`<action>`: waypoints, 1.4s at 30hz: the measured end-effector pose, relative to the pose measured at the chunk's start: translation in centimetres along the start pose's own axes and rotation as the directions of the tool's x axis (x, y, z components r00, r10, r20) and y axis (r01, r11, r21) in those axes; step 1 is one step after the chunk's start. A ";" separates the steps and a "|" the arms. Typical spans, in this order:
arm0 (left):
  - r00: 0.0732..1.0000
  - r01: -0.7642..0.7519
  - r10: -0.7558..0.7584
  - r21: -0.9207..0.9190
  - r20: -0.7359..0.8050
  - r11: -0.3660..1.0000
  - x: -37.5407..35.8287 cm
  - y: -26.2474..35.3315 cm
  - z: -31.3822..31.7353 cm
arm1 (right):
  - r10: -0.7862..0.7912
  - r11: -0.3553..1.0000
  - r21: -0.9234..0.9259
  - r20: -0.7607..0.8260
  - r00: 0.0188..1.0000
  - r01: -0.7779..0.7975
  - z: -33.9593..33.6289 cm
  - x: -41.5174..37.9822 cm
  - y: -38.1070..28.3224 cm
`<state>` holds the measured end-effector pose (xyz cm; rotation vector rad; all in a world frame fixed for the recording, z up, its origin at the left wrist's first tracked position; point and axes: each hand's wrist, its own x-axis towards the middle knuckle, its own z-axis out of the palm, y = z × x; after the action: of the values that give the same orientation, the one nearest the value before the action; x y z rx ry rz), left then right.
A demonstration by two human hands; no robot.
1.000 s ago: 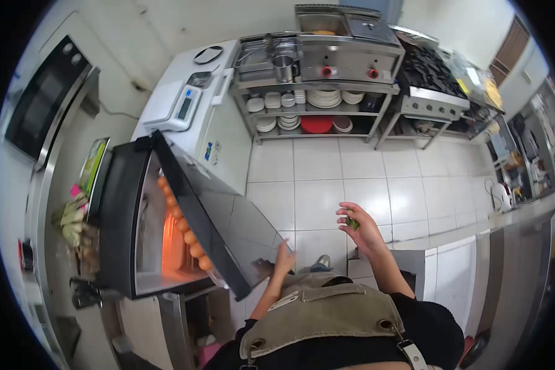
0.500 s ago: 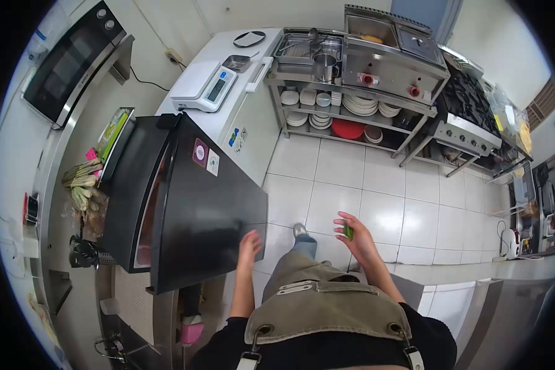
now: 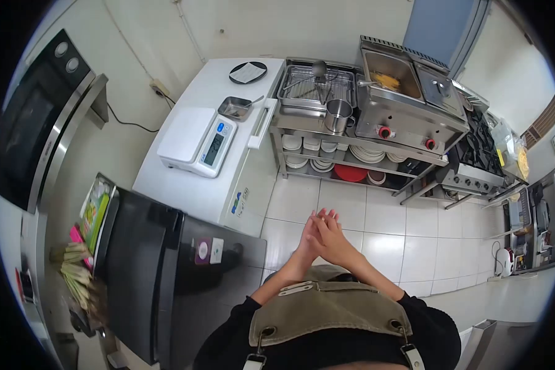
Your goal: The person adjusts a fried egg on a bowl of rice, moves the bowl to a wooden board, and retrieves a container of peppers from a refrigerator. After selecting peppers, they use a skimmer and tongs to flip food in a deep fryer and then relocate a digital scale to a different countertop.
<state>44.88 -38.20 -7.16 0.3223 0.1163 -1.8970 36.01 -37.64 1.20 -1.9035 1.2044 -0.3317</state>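
Left hand (image 3: 304,245) and right hand (image 3: 333,243) touching, ahead of olive apron (image 3: 333,311); fingers partly open, loosely extended. Cannot tell whether anything sits between palms. Black refrigerator (image 3: 135,265) left of both hands, beside white chest freezer (image 3: 237,179).

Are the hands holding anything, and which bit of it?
It can't be told. The left hand and right hand are together, and no object shows; something small between the palms would be hidden.
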 end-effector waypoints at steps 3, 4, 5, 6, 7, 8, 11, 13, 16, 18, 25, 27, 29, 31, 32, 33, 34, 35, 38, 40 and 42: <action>0.960 -0.010 0.030 0.073 -0.278 0.997 4.1 4.1 1.2 | -0.228 0.964 -0.186 -0.205 0.952 0.191 -1.8 3.9 -0.7; 0.957 -0.003 0.025 0.076 -0.290 0.997 5.9 5.8 -0.4 | -0.219 0.967 -0.174 -0.207 0.954 0.184 -2.7 5.0 -0.7; 0.976 0.012 -0.034 -0.106 -0.214 0.994 8.3 8.2 -3.3 | -0.132 0.987 -0.120 -0.207 0.969 0.109 -4.0 5.9 -0.9; 0.989 0.041 -0.080 -0.285 -0.127 0.958 10.1 10.5 -4.9 | -0.045 0.997 -0.067 -0.202 0.978 0.032 -5.1 6.9 -0.5; 0.988 0.046 -0.088 -0.296 -0.129 0.954 11.1 12.7 -3.5 | 0.006 0.995 -0.095 -0.198 0.980 -0.025 -5.8 7.9 0.7; 0.987 0.052 -0.096 -0.309 -0.130 0.950 12.2 15.1 -1.6 | 0.015 0.995 -0.091 -0.197 0.980 -0.033 -6.3 8.8 2.2; 0.995 -0.052 0.027 -0.263 -0.098 0.963 17.5 22.6 2.3 | 0.160 0.956 -0.217 -0.175 0.971 -0.197 -7.7 12.4 7.7; 0.995 -0.090 0.097 -0.171 0.037 0.981 21.4 28.0 4.4 | 0.320 0.940 -0.105 -0.049 0.946 -0.324 -8.0 15.1 12.5; 0.963 -0.149 0.170 -0.109 0.209 0.983 27.6 35.7 7.0 | 0.405 0.910 0.042 0.130 0.905 -0.413 -5.5 19.5 25.6; 0.963 -0.257 0.266 -0.147 0.039 0.955 31.1 38.7 10.0 | 0.538 0.814 -0.031 0.415 0.734 -0.580 -1.3 20.3 38.9; 0.804 -0.499 0.465 0.003 -0.370 0.866 44.9 50.0 12.0 | 0.801 0.480 0.219 0.287 0.526 -0.850 -8.0 15.2 33.6; 0.792 -0.449 0.472 0.153 -0.388 0.880 48.5 53.1 10.3 | 0.812 0.462 0.261 0.260 0.523 -0.847 -8.5 15.3 32.0; 0.761 -0.423 0.522 0.317 -0.384 0.849 52.4 56.1 8.2 | 0.818 0.448 0.307 0.239 0.523 -0.840 -8.3 15.5 30.3; 0.701 -0.347 0.623 0.597 -0.347 0.723 55.7 58.6 6.7 | 0.823 0.434 0.338 0.229 0.520 -0.835 -7.5 15.7 28.6; 0.690 -0.281 0.648 0.705 -0.323 0.651 56.6 59.5 5.6 | 0.825 0.428 0.351 0.224 0.519 -0.833 -7.1 15.9 27.6; 0.714 -0.249 0.687 0.870 -0.132 0.426 59.0 63.3 0.6 | 0.827 0.424 0.364 0.216 0.518 -0.829 -6.7 15.9 26.6; 0.710 -0.230 0.701 0.964 0.072 0.134 61.3 66.7 -3.8 | 0.824 0.431 0.379 0.204 0.528 -0.819 -6.5 15.9 25.4; 0.678 -0.228 0.686 0.963 0.265 -0.147 63.2 69.4 -7.3 | 0.819 0.453 0.381 0.181 0.545 -0.806 -6.2 16.0 24.0; 0.611 -0.090 0.730 0.890 -0.305 0.447 63.5 67.1 0.7 | 0.765 0.562 0.318 0.152 0.626 -0.764 -7.2 17.0 20.1; 0.588 -0.080 0.733 0.878 -0.341 0.472 61.7 62.8 7.1 | 0.657 -0.038 0.460 0.681 0.325 -0.887 -5.5 18.0 27.1; 0.651 -0.220 0.729 0.867 -0.212 0.448 62.1 62.3 7.3 | 0.788 -0.014 0.672 0.463 0.406 -0.740 -5.4 16.7 29.8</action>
<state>82.65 -117.82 -12.74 1.3992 -0.4228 -1.0506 22.76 -60.05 -21.56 -0.1682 1.5599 -0.2332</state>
